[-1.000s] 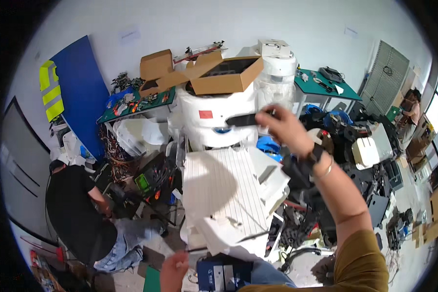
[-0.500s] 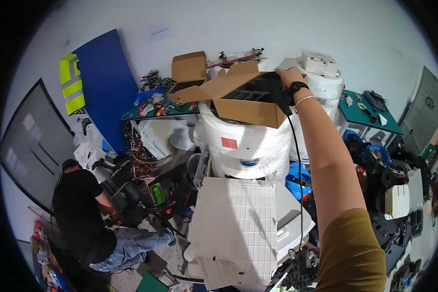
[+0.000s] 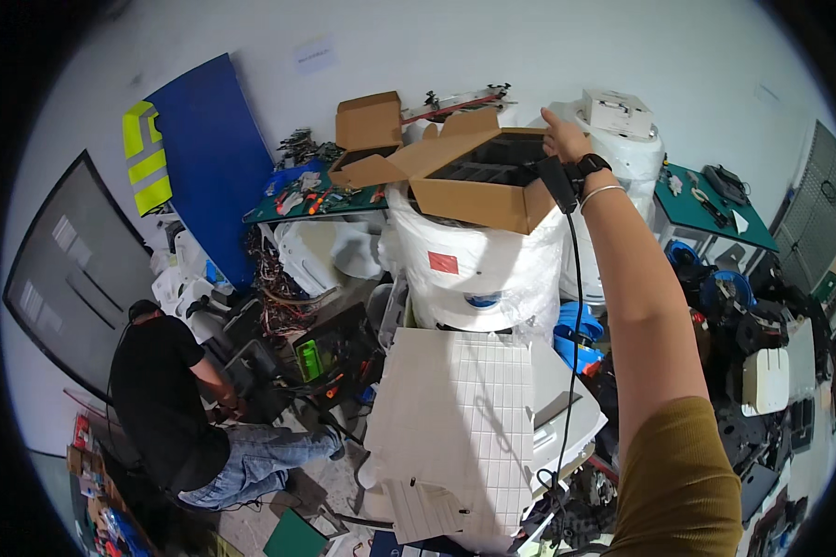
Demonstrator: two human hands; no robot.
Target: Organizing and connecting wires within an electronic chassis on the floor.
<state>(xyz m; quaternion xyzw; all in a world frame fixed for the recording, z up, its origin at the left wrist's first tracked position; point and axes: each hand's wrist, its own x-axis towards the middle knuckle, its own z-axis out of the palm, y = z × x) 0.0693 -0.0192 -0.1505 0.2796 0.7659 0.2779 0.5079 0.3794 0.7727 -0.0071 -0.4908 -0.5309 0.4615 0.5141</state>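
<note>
Cardboard box (image 3: 474, 203) looks fairly light and stiff, best held by opposite walls; at its right end, the right hand (image 3: 570, 144) has its thumb out, finger grip impossible to tell.

In front of the plastic-wrapped white drum (image 3: 506, 265) lies a pale grid-lined panel (image 3: 492, 390), while to the drum's left are a tangle of wires (image 3: 274, 292), a green-topped bench (image 3: 267, 208) strewn with small items, a tall blue board (image 3: 200, 158) with a yellow reflective vest (image 3: 146, 158) at its edge, and a grey door (image 3: 74, 278). Lower left of the drum, a co-worker (image 3: 158, 399) in a black top and jeans bends forward. Right of the drum stand a second wrapped drum (image 3: 636, 165) bearing a white box (image 3: 620, 112), and a green table (image 3: 754, 234).
</note>
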